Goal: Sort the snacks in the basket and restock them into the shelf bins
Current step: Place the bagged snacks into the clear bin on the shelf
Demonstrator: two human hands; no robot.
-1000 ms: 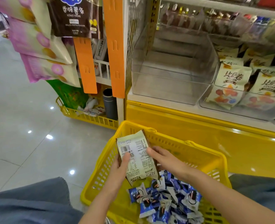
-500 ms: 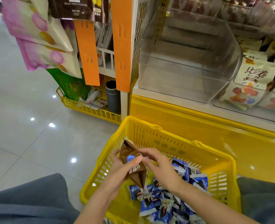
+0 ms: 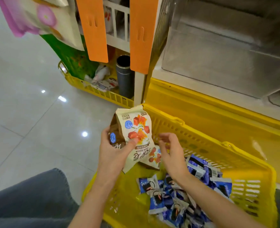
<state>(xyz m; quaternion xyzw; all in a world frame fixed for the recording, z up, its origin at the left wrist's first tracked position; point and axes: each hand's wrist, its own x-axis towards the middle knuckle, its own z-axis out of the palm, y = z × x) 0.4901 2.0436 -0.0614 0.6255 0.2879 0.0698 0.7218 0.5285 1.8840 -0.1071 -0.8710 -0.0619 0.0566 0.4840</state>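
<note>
Nearest us, blue packets (image 3: 177, 199) lie heaped in the yellow basket (image 3: 193, 140). Our left hand (image 3: 113, 155) now grips a cream packet (image 3: 136, 129) with a brown packet (image 3: 113, 137) behind it, above the basket's corner. Half a second ago both hands held the brown one. Our right hand (image 3: 173, 155) has let go, fingers loosely curled. Beyond sits the clear shelf bin (image 3: 218, 63).

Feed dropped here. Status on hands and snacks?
Left hand grips cream packet, brown packet behind. Right hand open above basket. Blue packets lie in basket. Shelf bin unobstructed.
</note>
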